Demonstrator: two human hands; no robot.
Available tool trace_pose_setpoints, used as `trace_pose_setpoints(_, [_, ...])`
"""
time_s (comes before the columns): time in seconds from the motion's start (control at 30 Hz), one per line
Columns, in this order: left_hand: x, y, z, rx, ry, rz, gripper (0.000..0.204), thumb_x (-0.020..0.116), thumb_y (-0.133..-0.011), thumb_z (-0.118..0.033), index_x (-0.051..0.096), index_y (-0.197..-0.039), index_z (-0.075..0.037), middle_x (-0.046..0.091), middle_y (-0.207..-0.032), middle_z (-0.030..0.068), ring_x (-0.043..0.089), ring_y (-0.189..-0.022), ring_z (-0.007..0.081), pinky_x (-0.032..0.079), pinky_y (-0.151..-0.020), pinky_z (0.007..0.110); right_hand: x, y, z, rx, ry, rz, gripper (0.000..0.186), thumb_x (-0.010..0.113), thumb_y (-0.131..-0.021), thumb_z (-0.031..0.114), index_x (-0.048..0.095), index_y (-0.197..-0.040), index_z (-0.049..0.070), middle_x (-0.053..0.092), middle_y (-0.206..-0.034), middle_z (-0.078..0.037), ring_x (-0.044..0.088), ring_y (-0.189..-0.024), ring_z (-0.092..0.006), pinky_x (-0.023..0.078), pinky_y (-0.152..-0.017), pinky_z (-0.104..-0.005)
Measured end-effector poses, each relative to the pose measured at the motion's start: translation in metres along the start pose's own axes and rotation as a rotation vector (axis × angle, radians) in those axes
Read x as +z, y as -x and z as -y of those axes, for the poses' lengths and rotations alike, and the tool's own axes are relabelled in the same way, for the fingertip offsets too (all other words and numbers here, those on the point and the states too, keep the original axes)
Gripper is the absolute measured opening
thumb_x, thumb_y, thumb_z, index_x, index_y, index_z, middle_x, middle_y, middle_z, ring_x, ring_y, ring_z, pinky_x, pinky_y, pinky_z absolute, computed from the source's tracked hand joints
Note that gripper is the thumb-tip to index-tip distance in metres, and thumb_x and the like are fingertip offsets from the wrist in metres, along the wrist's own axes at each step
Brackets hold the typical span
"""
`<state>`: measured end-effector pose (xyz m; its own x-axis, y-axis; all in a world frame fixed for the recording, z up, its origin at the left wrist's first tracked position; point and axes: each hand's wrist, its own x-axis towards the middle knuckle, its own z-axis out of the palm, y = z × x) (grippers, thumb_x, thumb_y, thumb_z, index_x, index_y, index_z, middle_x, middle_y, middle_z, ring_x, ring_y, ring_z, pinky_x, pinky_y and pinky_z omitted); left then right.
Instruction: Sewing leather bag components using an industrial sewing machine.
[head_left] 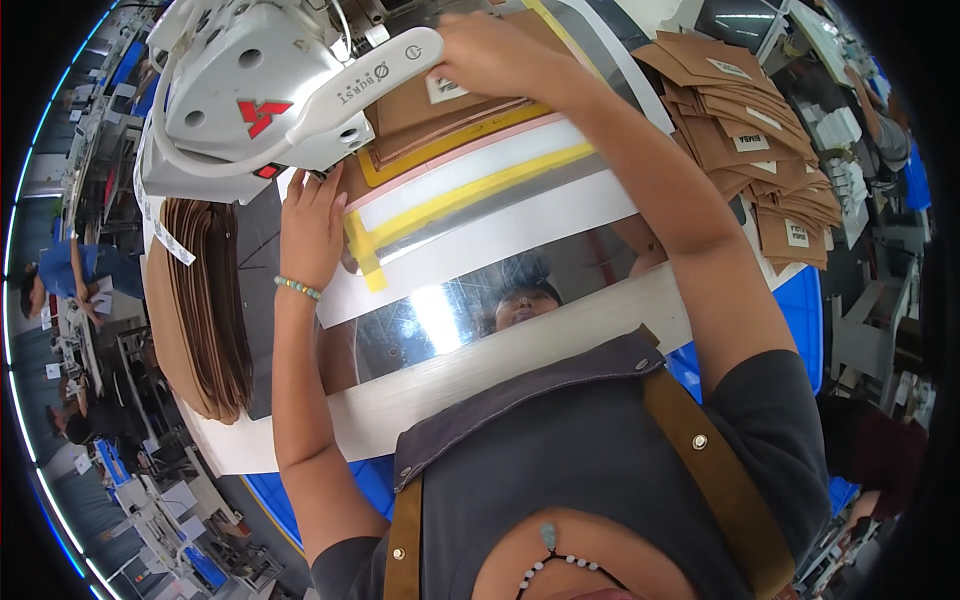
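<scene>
My left hand [312, 225] rests beside the lower edge of the white machine head [230, 100], its fingers extended and tips partly hidden beneath it, at the edge of a yellow-bordered jig [450, 142]. At the top, my right hand [490, 60] is curled at the end of the machine’s white lever [365, 82]. A flat brown piece with a white label [400, 120] lies in the jig. Below are pink and yellow tape strips [510, 168] on white sheets [530, 200], and a shiny metal plate [400, 340] reflecting part of a head.
A row of brown pieces [200, 310] lines the left; labelled brown pieces [750, 130] are piled at right. Blue crates [800, 330] sit below the bench’s edge [520, 330]. Other people [80, 270] are at workstations on the left and at the right [890, 460].
</scene>
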<state>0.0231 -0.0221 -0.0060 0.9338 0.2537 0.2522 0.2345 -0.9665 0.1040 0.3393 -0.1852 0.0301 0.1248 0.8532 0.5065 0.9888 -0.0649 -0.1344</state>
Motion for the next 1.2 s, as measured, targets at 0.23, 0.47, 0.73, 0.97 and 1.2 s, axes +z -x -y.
trace_pose_setpoints(0.23, [0.021,-0.022,0.029,-0.009,0.019,0.059,0.039,0.054,-0.108,-0.021,0.066,-0.140,-0.001,0.065,-0.134,0.0274,0.051,-0.133,0.0476,0.039,-0.117,0.053,0.048,-0.001,0.016,-0.113,-0.001,0.054,0.017,0.072,-0.085,0.009,0.084,-0.096,0.016,0.077,-0.103,-0.003,0.064,-0.112,-0.0239,0.049,-0.093,-0.0431])
trace_pose_setpoints(0.47, [0.024,-0.060,0.013,0.126,0.283,0.018,0.041,0.053,-0.109,-0.021,0.061,-0.149,-0.011,0.059,-0.154,0.0124,0.052,-0.142,0.0342,0.036,-0.123,0.043,0.054,0.000,0.018,-0.102,-0.007,0.082,0.015,0.074,-0.088,0.011,0.084,-0.099,0.010,0.078,-0.111,-0.005,0.064,-0.119,-0.0241,0.050,-0.093,-0.0428])
trace_pose_setpoints(0.73, [0.034,-0.082,0.041,0.163,0.140,0.084,0.046,0.049,-0.112,-0.026,0.052,-0.155,-0.011,0.052,-0.162,0.0030,0.042,-0.154,0.0264,0.027,-0.130,0.039,0.061,0.001,0.011,-0.171,-0.041,-0.019,0.020,0.072,-0.084,0.007,0.083,-0.099,0.015,0.075,-0.104,-0.002,0.064,-0.113,-0.0232,0.050,-0.094,-0.0427])
trace_pose_setpoints(0.97, [0.053,-0.082,0.050,0.117,0.341,-0.016,0.047,0.059,-0.108,-0.017,0.051,-0.151,-0.004,0.060,-0.153,0.0103,0.060,-0.137,0.0234,0.044,-0.118,0.035,0.058,0.005,0.038,-0.259,-0.380,0.102,0.022,0.069,-0.089,0.008,0.082,-0.106,0.012,0.072,-0.118,-0.003,0.063,-0.119,-0.0231,0.050,-0.099,-0.0427])
trace_pose_setpoints(1.2, [0.057,-0.081,0.050,0.135,0.195,-0.085,0.040,0.062,-0.105,-0.014,0.061,-0.146,-0.010,0.063,-0.149,0.0073,0.061,-0.134,0.0258,0.046,-0.115,0.037,0.072,0.008,0.041,-0.333,-0.358,0.099,0.033,0.064,-0.093,0.005,0.083,-0.116,0.020,0.072,-0.126,-0.001,0.063,-0.122,-0.0222,0.049,-0.103,-0.0417])
